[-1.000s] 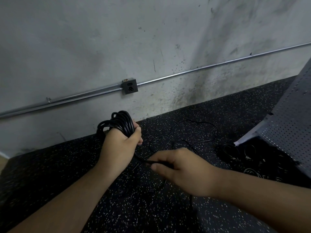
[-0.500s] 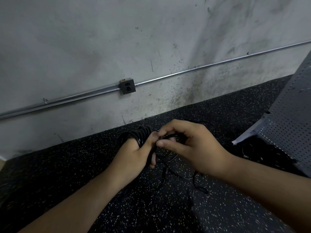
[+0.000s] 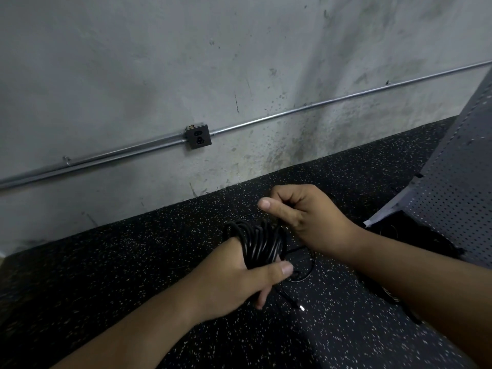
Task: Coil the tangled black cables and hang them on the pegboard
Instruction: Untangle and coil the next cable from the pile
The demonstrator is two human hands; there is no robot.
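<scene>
On the head camera I see the left hand (image 3: 234, 278) wearing the coil (image 3: 259, 243). The loops run round the palm with the thumb clamped across them, I judge to stop the turns springing loose. The right hand (image 3: 300, 217) is just above, near but apart, fingers curled tight on the free strand (image 3: 277, 226), lifted, I'd say, to lay another turn. The cable tail (image 3: 294, 302) trails on the black speckled floor (image 3: 133, 262). The pegboard (image 3: 458, 187) leans at right; I see nothing hung on it. Behind is a stained concrete wall (image 3: 159, 62) with a metal conduit (image 3: 292, 110) and socket box (image 3: 198, 136)
</scene>
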